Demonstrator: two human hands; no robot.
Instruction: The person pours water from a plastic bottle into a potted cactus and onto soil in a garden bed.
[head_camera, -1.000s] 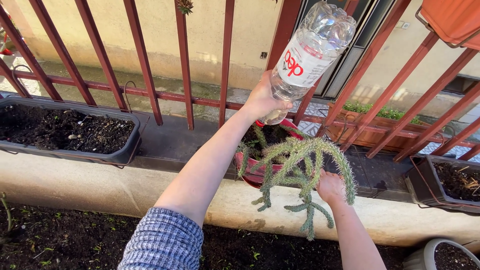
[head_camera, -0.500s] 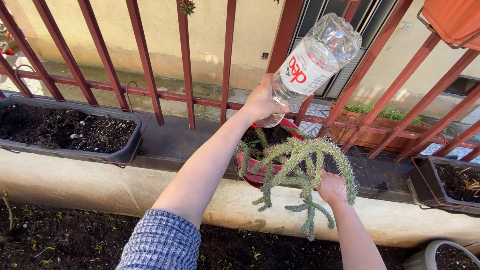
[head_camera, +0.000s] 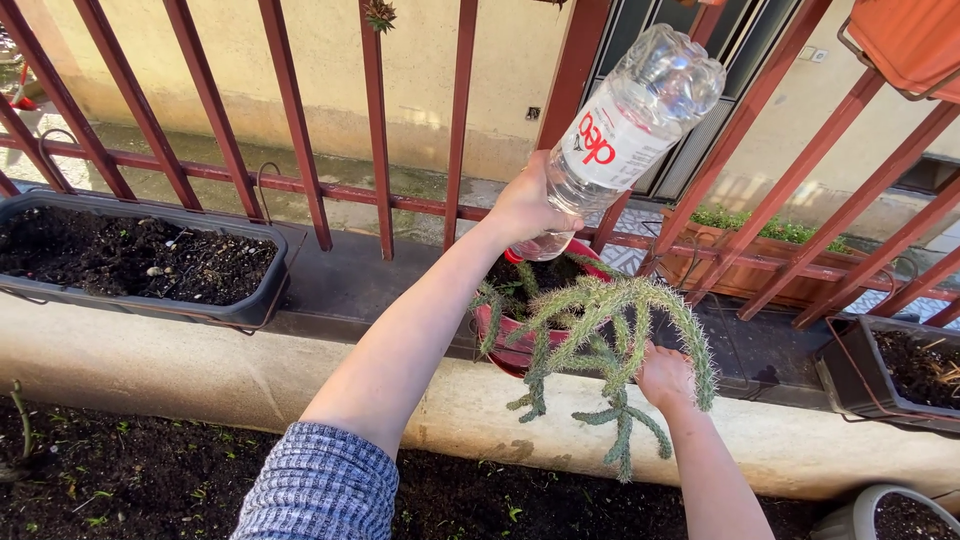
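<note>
My left hand (head_camera: 525, 205) grips a clear plastic bottle (head_camera: 625, 125) with a white label near its neck. The bottle is tipped mouth-down over a red pot (head_camera: 495, 335) on the ledge. Dark soil fills the pot, and a spiny green cactus (head_camera: 600, 300) trails long stems from it over the ledge's front. My right hand (head_camera: 665, 378) is lower and to the right, fingers curled among the hanging stems at the pot's right side. A blue-grey knit sleeve covers my left upper arm.
Red metal railing bars (head_camera: 375, 130) rise right behind the pot. A dark planter (head_camera: 130, 305) of soil sits on the concrete ledge (head_camera: 200, 370) at left, another dark planter (head_camera: 850, 375) at right. An orange trough (head_camera: 740, 275) stands beyond the railing. A soil bed (head_camera: 150, 480) lies below.
The bottle has shifted slightly right and tilted a little more, still mouth-down over the pot. My right hand stays at the stems.
</note>
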